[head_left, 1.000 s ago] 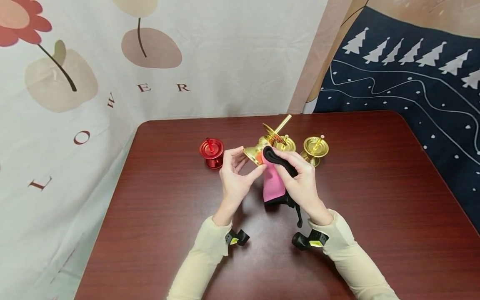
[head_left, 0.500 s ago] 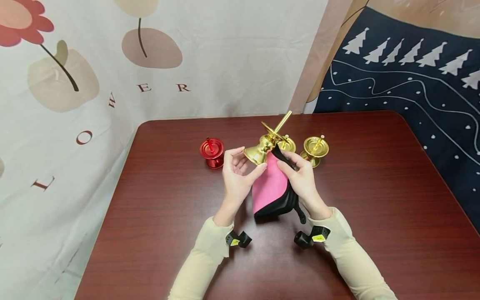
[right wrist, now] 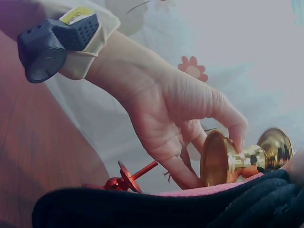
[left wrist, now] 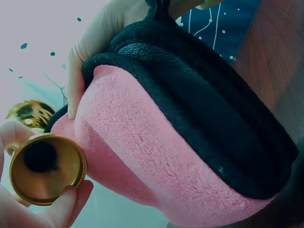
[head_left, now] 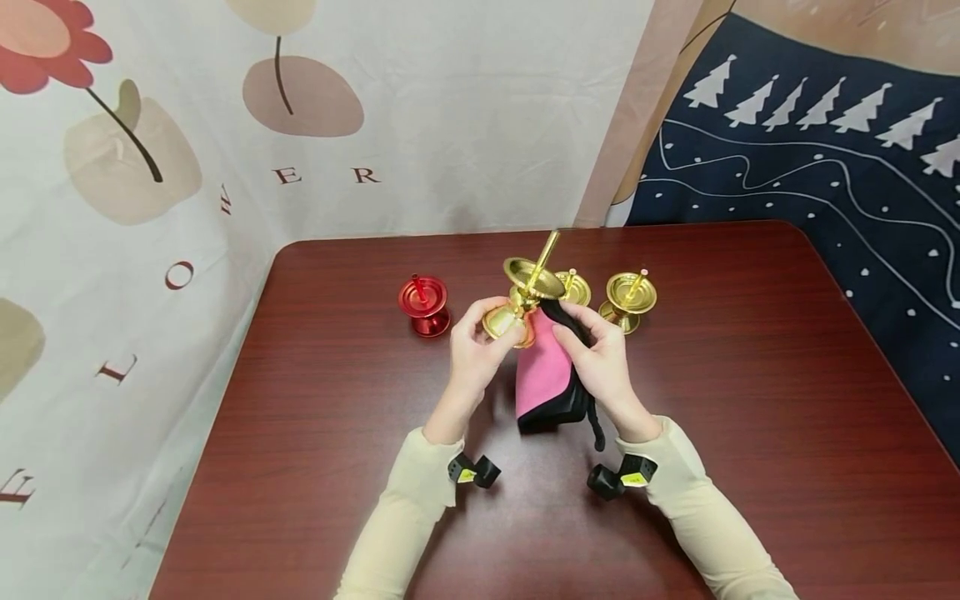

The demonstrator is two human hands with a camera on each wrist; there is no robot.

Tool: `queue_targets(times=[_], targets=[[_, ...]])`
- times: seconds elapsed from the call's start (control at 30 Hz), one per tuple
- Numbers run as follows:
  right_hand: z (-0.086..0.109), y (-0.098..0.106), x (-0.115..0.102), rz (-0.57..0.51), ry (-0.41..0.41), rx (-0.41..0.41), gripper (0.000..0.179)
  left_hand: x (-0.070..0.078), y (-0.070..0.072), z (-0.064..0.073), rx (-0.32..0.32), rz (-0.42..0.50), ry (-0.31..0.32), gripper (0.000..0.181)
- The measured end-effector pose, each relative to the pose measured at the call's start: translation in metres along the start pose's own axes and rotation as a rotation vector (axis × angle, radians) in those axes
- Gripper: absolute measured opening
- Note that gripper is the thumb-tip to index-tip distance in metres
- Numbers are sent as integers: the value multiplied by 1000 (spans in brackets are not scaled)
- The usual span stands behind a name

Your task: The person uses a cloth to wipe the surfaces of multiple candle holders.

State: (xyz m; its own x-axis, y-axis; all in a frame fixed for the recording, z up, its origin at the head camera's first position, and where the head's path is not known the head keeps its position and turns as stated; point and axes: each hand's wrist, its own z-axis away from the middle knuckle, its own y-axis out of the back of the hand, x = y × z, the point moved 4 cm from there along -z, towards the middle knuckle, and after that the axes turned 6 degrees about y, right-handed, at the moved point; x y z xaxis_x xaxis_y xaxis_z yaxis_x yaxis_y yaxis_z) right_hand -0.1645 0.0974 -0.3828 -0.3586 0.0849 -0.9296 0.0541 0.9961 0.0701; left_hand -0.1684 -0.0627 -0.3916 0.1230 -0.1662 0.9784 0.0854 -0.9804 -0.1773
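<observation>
In the head view my left hand [head_left: 476, 354] grips a gold candlestick [head_left: 534, 279] by its flared base, thumb on the near side. The candlestick is tilted, its thin stem pointing up and to the right. My right hand [head_left: 606, 362] holds a thick pink and black cloth [head_left: 543, 371] against the candlestick's right side. From the left wrist view, the hollow underside of the base [left wrist: 50, 183] shows, and the cloth's pink side is fuzzy with a black border. The cloth hides part of the candlestick and some right fingers.
A red candlestick [head_left: 423, 307] stands to the left of my hands. Two more gold candlesticks stand behind and right, one [head_left: 628, 298] in full view, the other [head_left: 575, 288] partly hidden. All are on a dark red-brown table [head_left: 337, 350]; printed cloths [head_left: 480, 108] hang behind.
The held candlestick has turned more upright, its dish now facing up more, and my left fingers have closed in on its base. The cloth swung out to the left, then partly back.
</observation>
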Motion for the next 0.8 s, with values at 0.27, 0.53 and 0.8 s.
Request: queue_targets(times=[0.27,0.53,0.8], targets=[[0,-1,-2,101,36,-24,25,-3,2,0,12,-96,-14,33],[2,0,-13,108,32,-35,24,-6,4,-3,-82,-78,-38,33],[1,9,-4,59,18,-52,28,-2,3,-5,-153,-220,-98,38]])
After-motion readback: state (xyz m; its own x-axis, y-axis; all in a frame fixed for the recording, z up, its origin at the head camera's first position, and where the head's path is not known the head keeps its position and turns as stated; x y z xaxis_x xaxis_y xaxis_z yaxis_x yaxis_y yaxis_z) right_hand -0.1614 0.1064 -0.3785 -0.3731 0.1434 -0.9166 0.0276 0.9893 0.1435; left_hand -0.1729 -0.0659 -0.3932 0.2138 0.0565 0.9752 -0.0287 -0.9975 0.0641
